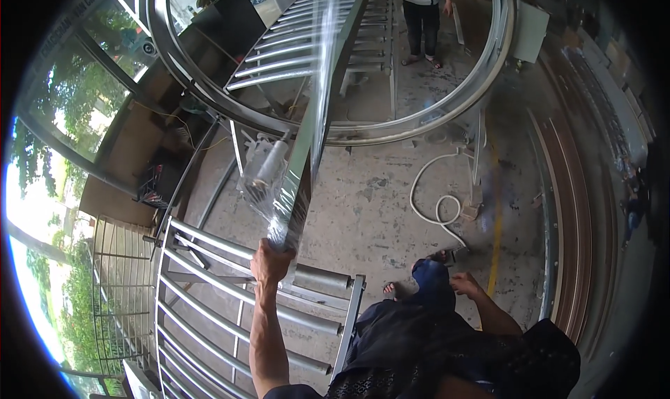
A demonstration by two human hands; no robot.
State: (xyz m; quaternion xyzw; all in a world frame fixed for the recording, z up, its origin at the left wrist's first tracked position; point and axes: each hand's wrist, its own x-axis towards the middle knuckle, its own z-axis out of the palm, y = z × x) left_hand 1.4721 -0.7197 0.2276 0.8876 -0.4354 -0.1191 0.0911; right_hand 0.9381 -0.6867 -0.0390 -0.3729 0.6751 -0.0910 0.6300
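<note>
My left hand (pixel 272 261) is closed around the near end of a long, straight bar (pixel 296 163) wrapped in clear plastic film. The bar runs away from me over a roller rack (pixel 279 279) and through a large metal ring (pixel 405 135). Beside the bar, at the ring's lower left, a cylinder (pixel 272 163) shows with clear film around it. My right hand (pixel 465 285) hangs by my right thigh, away from the bar, its fingers curled and nothing visible in them.
Beyond the ring, a second roller rack (pixel 283 57) supports the bar. Another person (pixel 421 22) stands at the far side. A pale hose (pixel 436 214) loops on the floor near my feet. Long brown profiles (pixel 569 259) line the right side; a wire rack (pixel 122 294) stands left.
</note>
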